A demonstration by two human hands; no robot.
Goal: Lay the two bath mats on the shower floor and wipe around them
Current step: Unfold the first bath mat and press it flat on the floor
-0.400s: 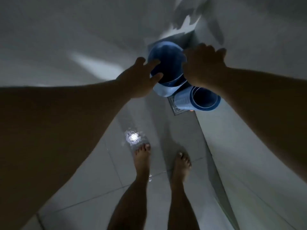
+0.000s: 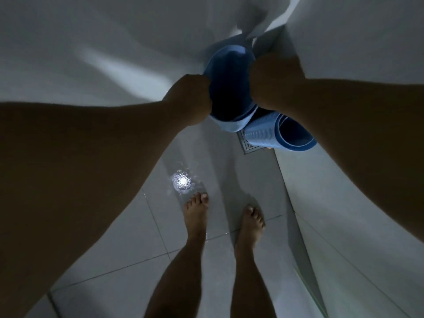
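Note:
Two rolled blue bath mats stand in the shower's far corner. The larger roll [image 2: 229, 88] is upright, its dark open end facing me. My left hand [image 2: 190, 99] grips its left rim and my right hand [image 2: 273, 81] grips its right rim. A second, smaller roll [image 2: 275, 134] with a ribbed light-blue outside lies tilted against the right wall, just below my right forearm. My fingers are mostly hidden behind the rim.
A square metal floor drain [image 2: 246, 145] sits under the smaller roll. The grey tiled floor [image 2: 137, 237] is wet, with a bright light reflection [image 2: 181, 181]. My bare feet [image 2: 197, 210] stand mid-floor. White walls close in left, back and right.
Both hands have gone from reaching with spread fingers to gripping the larger roll's rim. The camera has moved closer.

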